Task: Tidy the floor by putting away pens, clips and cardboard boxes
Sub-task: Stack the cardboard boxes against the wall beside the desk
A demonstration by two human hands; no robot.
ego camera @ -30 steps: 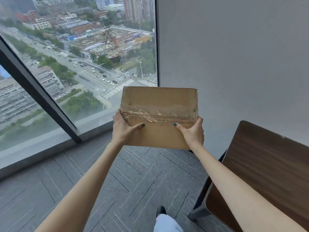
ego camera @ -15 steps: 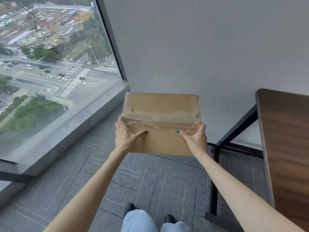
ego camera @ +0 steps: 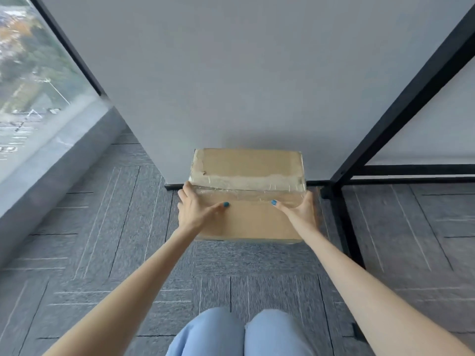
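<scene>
Wall (ego camera: pixel 244 73) at 12 o'clock, carpet floor (ego camera: pixel 115 240) below, black desk leg (ego camera: pixel 344 222) at 3 o'clock. Cardboard box (ego camera: pixel 246 219) low in front of my knees, far edge near wall base; whether it touches floor, cannot tell. Left hand (ego camera: pixel 195 209) and right hand (ego camera: pixel 300 210) each grasping one side, thumbs on taped top. Lower level, slide flush against wall, clear of leg, then loosen grip.

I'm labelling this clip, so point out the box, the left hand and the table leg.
box (ego camera: pixel 246 165): head view, top face.
left hand (ego camera: pixel 195 211): head view, back of the hand.
table leg (ego camera: pixel 345 222): head view, lower upright part.
</scene>
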